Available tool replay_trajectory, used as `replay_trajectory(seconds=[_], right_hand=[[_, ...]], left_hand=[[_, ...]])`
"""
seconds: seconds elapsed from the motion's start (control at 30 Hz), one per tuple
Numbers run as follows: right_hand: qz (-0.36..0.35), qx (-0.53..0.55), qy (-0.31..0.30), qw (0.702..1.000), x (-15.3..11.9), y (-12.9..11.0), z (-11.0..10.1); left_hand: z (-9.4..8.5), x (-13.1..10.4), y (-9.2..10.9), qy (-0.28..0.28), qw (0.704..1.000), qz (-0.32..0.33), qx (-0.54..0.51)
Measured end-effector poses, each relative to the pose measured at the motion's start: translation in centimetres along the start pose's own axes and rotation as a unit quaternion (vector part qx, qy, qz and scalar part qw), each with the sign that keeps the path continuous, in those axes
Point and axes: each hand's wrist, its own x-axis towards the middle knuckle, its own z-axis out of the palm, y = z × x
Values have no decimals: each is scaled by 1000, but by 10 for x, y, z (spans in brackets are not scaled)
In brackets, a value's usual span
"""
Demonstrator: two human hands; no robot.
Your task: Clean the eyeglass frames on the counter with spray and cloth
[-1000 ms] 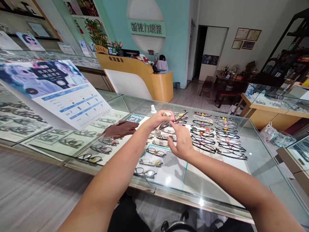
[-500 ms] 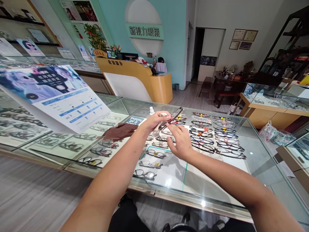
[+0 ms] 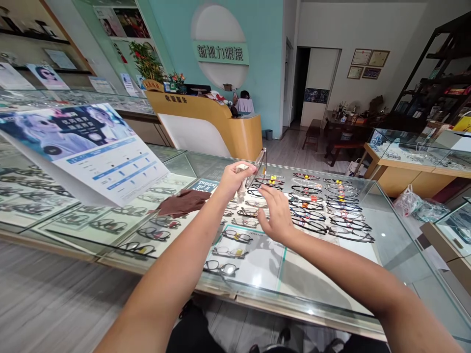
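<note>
Handling of eyewear above a glass display case (image 3: 312,291), head view. The L hand (image 3: 234,179) is closed, thumb & fingers pinching a pair of glasses (image 3: 260,162) tog. w/ a crumpled pale cloth (image 3: 241,190); exact grip pts. are partly hidden by the hand itself. The glasses are held up, steeply tilted, over the case & apart from its top. The R hand (image 3: 276,212) is open & pinches nothing: fingers extended, close side by side, thumb spread away. Its fingertips lie just beside the lower part of the glasses; contact can't be told at this res.

Stage (judged from arrangement): approx. mid-work. Done: glasses & pale cloth are both in the one hand. Outstanding: glasses not yet set down, pale cloth not yet laid aside. Lens condition is too small to assess, so the no. of steps remaining can't be est.

Surroundings: a brown cloth (image 3: 184,202) lies bunched on the case to the L, near a dark printed leaflet (image 3: 203,185); whether the latter is under the glass is unclear. A tented card (image 3: 114,169) stands farther L. Rows of spectacle frames (image 3: 308,213) lie inside the case, mostly R of the hands.
</note>
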Motion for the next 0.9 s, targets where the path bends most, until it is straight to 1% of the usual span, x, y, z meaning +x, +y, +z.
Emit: replay_trajectory(seconds=[0.07,0.1,0.13,0.2,0.3,0.47,0.53,0.6,0.7,0.8,0.9], right_hand=[[-44,1,-33,998,-2,-3,1],[-49,-3,-49,998,-3,-5,1],[-43,-10,-62,997,-4,-6,2],[-7,-28,-71,997,-4,-5,3],[67,-51,-53,995,-2,-2,4],[179,-42,-7,983,5,6,4],[213,-35,15,976,8,9,4],[230,-28,37,972,10,11,4],[223,-21,48,973,10,12,3],[183,-33,24,982,9,8,-1],[131,-53,-5,990,7,2,-4]], left_hand=[[5,-3,2,-19,999,11,23],[7,-4,3,-28,999,13,33],[8,-5,4,-34,998,16,41],[10,-7,5,-41,997,29,60],[7,-7,7,-43,994,53,90],[-3,-3,5,-41,975,87,198],[-7,-1,3,-51,967,103,227],[-10,0,2,-67,961,108,245],[-13,1,3,-80,960,100,249],[-12,-1,7,-81,965,84,235],[-6,-6,10,-95,965,83,230]])
